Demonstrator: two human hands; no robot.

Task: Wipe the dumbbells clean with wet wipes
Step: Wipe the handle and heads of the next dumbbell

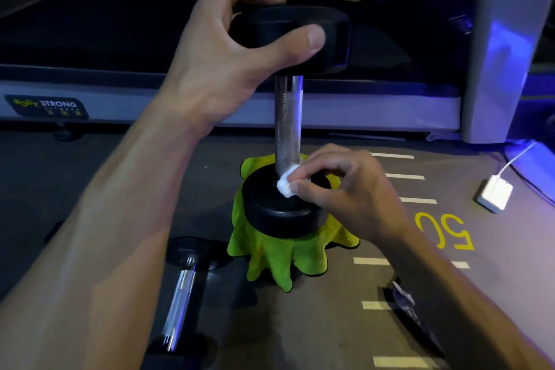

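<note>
A black dumbbell (287,117) with a knurled metal handle stands upright on a green cloth (279,261) on the floor. My left hand (234,48) grips its upper head from the left, thumb across the front. My right hand (345,189) pinches a small bunched white wet wipe (284,185) and presses it where the handle meets the lower head. A second dumbbell (180,297) lies flat on the floor at lower left, under my left forearm.
A treadmill base (210,108) with a "STRONG" label runs across behind the dumbbell, with a grey upright post (504,48) at right. A white adapter with cable (495,194) lies on the floor at right. A dark wipe packet (411,309) lies under my right forearm.
</note>
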